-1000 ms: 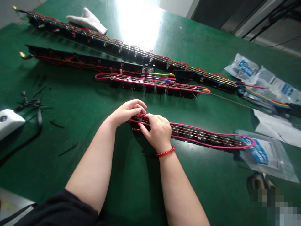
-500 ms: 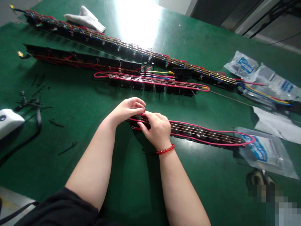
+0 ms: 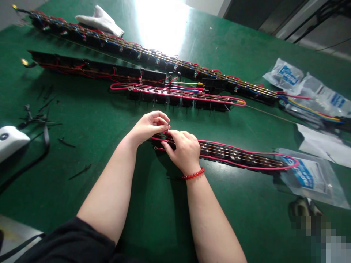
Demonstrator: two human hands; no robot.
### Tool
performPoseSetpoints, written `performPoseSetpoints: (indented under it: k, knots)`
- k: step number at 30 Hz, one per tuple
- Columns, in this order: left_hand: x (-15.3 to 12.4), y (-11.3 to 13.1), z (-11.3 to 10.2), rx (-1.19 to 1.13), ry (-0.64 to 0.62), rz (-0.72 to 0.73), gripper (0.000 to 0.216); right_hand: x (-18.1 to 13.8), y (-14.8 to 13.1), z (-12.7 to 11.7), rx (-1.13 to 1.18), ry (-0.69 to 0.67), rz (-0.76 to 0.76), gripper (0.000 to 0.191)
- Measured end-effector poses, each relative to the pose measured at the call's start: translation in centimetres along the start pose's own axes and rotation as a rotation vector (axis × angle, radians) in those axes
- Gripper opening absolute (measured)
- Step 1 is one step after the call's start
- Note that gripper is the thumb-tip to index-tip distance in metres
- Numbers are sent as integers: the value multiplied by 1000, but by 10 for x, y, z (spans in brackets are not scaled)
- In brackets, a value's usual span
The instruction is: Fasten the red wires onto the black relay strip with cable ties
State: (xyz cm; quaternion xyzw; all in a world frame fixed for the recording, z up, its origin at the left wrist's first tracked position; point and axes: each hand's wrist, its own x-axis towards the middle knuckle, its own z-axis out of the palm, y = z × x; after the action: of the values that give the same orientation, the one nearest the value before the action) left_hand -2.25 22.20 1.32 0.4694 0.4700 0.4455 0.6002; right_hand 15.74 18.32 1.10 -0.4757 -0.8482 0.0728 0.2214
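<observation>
A person's two bare forearms reach in from the bottom of the view over a green table (image 3: 233, 208), with a black sleeve (image 3: 68, 241) at lower left. At lower right is a blurred dark object (image 3: 303, 206), beside a pixelated patch. A red beaded bracelet (image 3: 193, 174) circles the right wrist.

Just beyond it, the right hand (image 3: 185, 148) is partly closed, thumb and fingers straddling the nearest black strip (image 3: 233, 155) and gripping it near its left end. This strip lies across the middle of the table, slanting slightly down to the right, with thin copper-coloured lines along its top. A pink-red cable (image 3: 298, 163) forms a long loop over it, and a small ring terminal (image 3: 156, 148) shows at its left end. The left hand (image 3: 150, 126) is curled at that same end, thumb and fingertips pinched together on a thin dark piece (image 3: 168, 128); the fingertips of the two hands almost meet.

The strip's right end reaches a clear plastic bag (image 3: 336, 191) with a blue label. At far left are a white device (image 3: 12, 142) and scattered black scraps (image 3: 37, 118); a white sheet (image 3: 326, 146) lies at right.

Farther back, a short black strip (image 3: 175, 102) carries another pink-red loop. Behind it lie a black strip with red wires (image 3: 95, 67), more plastic bags (image 3: 286, 76), a long wired strip (image 3: 131, 47) and a white glove (image 3: 100, 22).
</observation>
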Motion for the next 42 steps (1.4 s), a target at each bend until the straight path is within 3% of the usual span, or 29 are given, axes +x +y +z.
performPoseSetpoints:
  k: [4, 8, 15, 27, 42]
  knots:
    - [1, 0, 1, -21, 102, 110, 27, 0, 1, 1, 1, 13, -9, 33]
    - [1, 0, 1, -31, 97, 170, 26, 1, 1, 1, -9, 19, -28, 34]
    - [0, 1, -4, -28, -41, 13, 29, 1, 0, 0, -31, 12, -26, 32]
    - [-7, 6, -13, 42, -193, -91, 29, 0, 0, 0, -27, 4, -19, 32]
    - [-4, 2, -13, 40, -90, -39, 31, 0, 0, 0, -6, 6, -12, 34]
